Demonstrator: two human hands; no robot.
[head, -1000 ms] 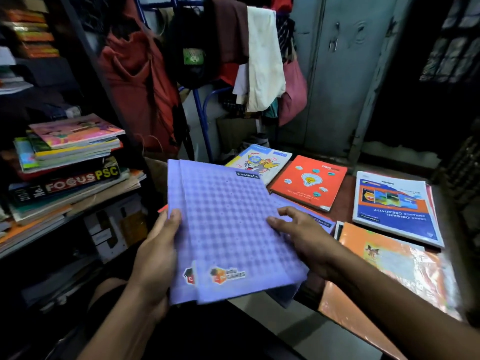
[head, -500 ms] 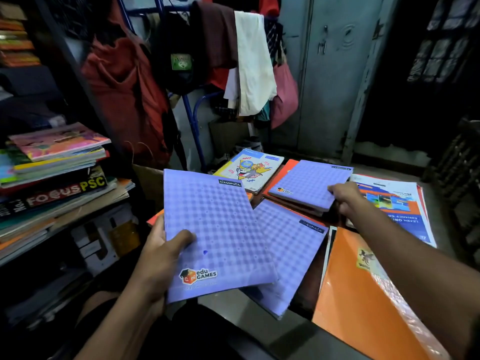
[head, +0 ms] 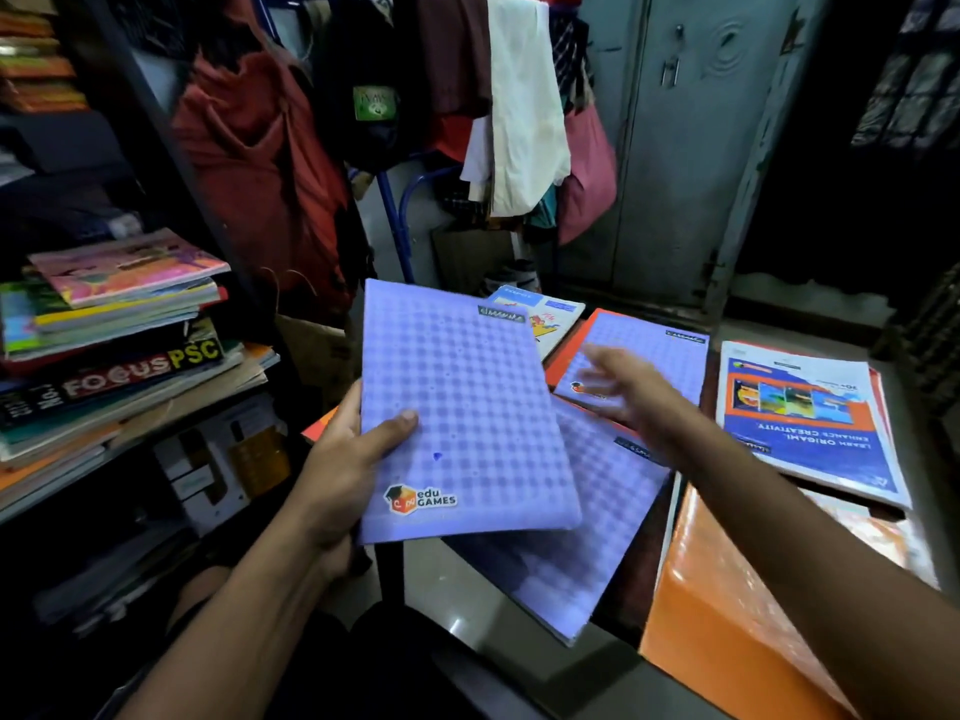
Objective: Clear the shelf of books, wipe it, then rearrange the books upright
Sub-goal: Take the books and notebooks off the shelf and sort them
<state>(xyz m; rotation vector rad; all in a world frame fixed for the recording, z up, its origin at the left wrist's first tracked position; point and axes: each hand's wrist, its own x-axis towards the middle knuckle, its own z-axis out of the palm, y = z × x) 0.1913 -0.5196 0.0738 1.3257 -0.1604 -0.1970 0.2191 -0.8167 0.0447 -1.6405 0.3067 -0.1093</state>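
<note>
Left hand (head: 337, 475) grips purple notebook (head: 462, 418) w/ thumb on cover; right hand (head: 631, 394) spread, blurred, above table books (head: 800, 413).

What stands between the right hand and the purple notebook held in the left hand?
Nothing visible does. The right hand, blurred, hangs open beside the purple notebook that the left hand holds.

Overall illumination is dim. The right side and lower left fall into deep shadow. Glare streaks the orange cover (head: 727, 610) at lower right. The right hand (head: 631, 394) is motion-blurred. Wide-angle distortion bows the shelf (head: 156, 122) edge. The light source appears to be overhead.
</note>
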